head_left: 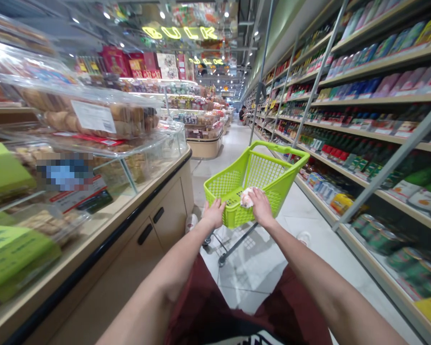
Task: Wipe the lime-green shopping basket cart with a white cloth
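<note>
A lime-green shopping cart (266,167) stands in the aisle just in front of me, its basket showing no goods. My left hand (214,212) is at the near left corner of the basket, its fingers bent over the rim. My right hand (260,206) presses a crumpled white and pinkish cloth or wipe (247,197) against the basket's near rim, toward the right. The cart's grey legs and wheels (221,261) show below my hands.
On the left runs a wooden counter (168,196) with glass and clear boxes of baked goods (93,115). Tall shelves (377,100) of bottles and cans line the right. A person (242,113) is far down the aisle.
</note>
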`<state>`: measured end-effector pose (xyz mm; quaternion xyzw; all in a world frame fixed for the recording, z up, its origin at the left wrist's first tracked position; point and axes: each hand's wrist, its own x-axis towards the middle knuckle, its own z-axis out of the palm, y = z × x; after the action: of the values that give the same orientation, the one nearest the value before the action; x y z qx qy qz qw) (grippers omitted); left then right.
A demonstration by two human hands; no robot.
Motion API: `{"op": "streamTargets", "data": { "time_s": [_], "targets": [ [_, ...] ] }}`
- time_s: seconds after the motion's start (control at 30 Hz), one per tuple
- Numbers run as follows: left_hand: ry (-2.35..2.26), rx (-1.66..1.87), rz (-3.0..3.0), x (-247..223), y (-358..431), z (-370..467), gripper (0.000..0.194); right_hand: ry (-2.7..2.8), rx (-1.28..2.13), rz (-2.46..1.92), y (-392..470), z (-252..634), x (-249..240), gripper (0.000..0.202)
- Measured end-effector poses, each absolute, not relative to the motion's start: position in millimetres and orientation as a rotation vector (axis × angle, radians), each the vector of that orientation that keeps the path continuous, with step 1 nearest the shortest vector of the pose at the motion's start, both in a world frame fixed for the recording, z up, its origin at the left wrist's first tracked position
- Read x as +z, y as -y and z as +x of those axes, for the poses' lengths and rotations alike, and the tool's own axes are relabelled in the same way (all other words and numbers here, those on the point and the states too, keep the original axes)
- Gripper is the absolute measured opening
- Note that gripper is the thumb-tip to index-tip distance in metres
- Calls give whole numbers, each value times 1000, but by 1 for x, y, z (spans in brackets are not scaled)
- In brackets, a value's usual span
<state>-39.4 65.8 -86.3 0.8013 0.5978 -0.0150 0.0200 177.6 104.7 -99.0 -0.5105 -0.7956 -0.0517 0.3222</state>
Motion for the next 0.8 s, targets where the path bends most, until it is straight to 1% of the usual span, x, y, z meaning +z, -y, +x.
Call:
{"op": "streamTargets", "data": {
  "time_s": [0.1, 0.23, 0.4, 0.53, 0.63, 0.8],
  "targets": [
    [-1905, -40, 2525, -87, -63, -32, 69, 2120, -73, -1329, -111, 179, -112, 44],
    [-1954, 35, 2545, -87, -53, -22, 62, 2116, -91, -1249, -112, 185, -125, 45],
    [-1884, 19, 2540, -87, -39, -7, 68, 2088, -82, -1372, -116, 200, -115, 40],
    [-1784, -28, 2564, -86, -35, 10, 79, 2059, -90, -1406, -114, 214, -110, 43],
    [-1738, -42, 2585, -86, -38, 21, 79, 2102, -101, -1352, -103, 216, -115, 44],
    [-1699, 23, 2641, -92, -44, 30, 74, 2157, -116, -1203, -73, 204, -140, 45]
  ]
}}
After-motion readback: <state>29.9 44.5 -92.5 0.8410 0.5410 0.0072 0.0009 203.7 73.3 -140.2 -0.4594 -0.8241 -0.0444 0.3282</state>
